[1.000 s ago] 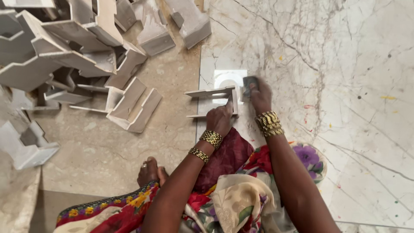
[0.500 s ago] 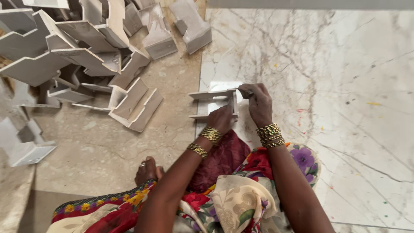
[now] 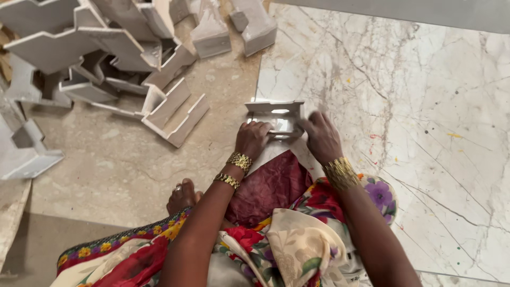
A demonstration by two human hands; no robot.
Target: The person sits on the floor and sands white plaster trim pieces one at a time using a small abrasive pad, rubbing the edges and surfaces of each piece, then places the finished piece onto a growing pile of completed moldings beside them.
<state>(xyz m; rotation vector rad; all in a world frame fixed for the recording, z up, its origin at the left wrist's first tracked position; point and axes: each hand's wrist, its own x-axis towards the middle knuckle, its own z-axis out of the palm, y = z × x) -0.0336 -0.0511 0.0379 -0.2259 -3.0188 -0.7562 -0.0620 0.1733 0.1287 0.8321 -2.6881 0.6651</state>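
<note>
A heap of white angular moulded pieces (image 3: 106, 58) is lying on the dull beige stone floor (image 3: 106, 165) at the upper left, stepped and L-shaped, stacked and leaning on one another. One open channel-shaped piece (image 3: 175, 112) is resting at the edge of the heap, nearest the hands but well apart from them. Two blocky pieces (image 3: 234, 26) are sitting at the top, just beside the slab's edge.

A polished marble slab (image 3: 414, 133) is spreading to the right, pale cream, glossy, crossed by grey and brown veins and flecked with small paint specks. On its near left corner a small white bracket-like piece (image 3: 276, 114) is being held flat, with thin upright walls along its top edge and right side.

The left hand (image 3: 252, 139) is being pressed on the piece's lower left part, fingers curled together over it. The right hand (image 3: 320, 137) is being laid against the piece's right side, fingers bent and close together; the fingertips are blurred, so whether they are pinching the wall cannot be told.

Gold bangles (image 3: 236, 169) are being worn on the left wrist and a wide gold bangle (image 3: 340, 171) on the right. A crumpled maroon cloth (image 3: 271, 186) is lying between the forearms, above a flowered garment (image 3: 287, 244). A bare foot (image 3: 181, 195) is resting on the beige floor left of the left forearm.
</note>
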